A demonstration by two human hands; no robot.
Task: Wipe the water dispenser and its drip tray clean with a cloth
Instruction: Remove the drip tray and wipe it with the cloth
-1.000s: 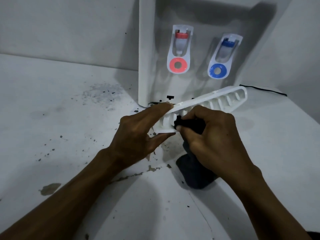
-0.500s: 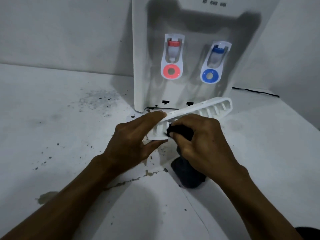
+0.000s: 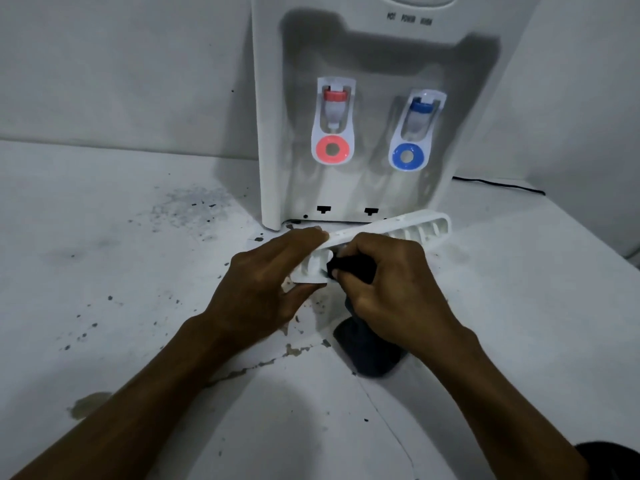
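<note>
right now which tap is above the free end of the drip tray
The blue tap, on the right: the drip tray's unheld end lies below it. The red tap stands over the end that the left hand grips.

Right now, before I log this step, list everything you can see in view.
water dispenser: one, white, back centre against the wall
red tap: one, left on dispenser front
blue tap: one, right on dispenser front
drip tray: one, white, held tilted before the dispenser
cloth: one, dark, pressed on tray, tail on counter
cable: one, black, behind dispenser's right
counter: one, white, speckled, stained
left hand: one, grips tray's left end
right hand: one, holds cloth
</note>
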